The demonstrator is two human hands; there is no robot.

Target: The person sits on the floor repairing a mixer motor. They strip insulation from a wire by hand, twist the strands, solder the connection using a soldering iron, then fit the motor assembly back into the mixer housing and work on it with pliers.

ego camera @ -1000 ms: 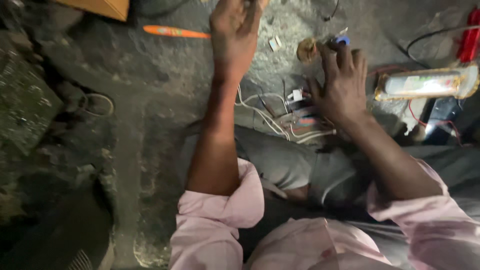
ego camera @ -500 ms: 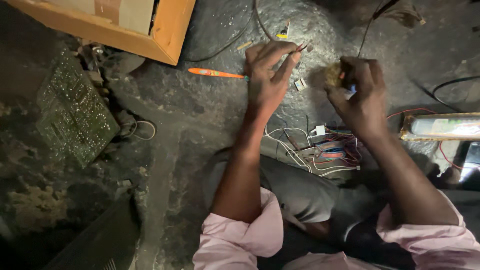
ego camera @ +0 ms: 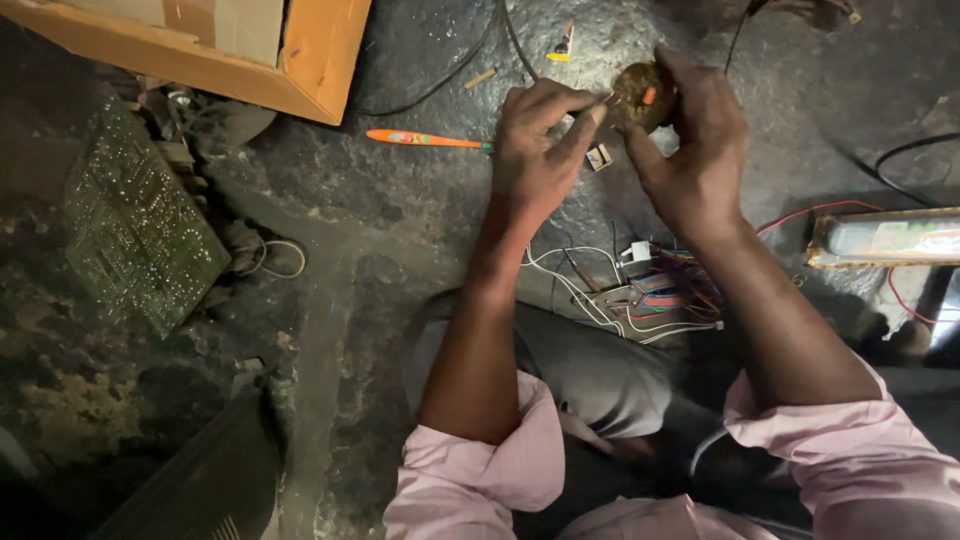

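My right hand (ego camera: 695, 140) grips a small round brownish part (ego camera: 640, 95) held up above the dark floor. My left hand (ego camera: 535, 150) pinches a thin wire or pin whose tip touches that part. Both forearms reach forward from rolled pink sleeves. Below the hands a bundle of white, red and coloured wires (ego camera: 635, 290) lies on the floor by my knee. A small pale square component (ego camera: 599, 157) sits on the floor between the hands.
An orange-handled screwdriver (ego camera: 420, 139) lies left of my left hand. A green circuit board (ego camera: 140, 225) rests at the far left. An orange cardboard box (ego camera: 250, 50) fills the top left. A long rectangular unit with red leads (ego camera: 880, 238) lies at the right.
The camera has tilted and the view has shifted down and right. Both hands have come together, and the left fingers have closed onto the thin wire at the round part.
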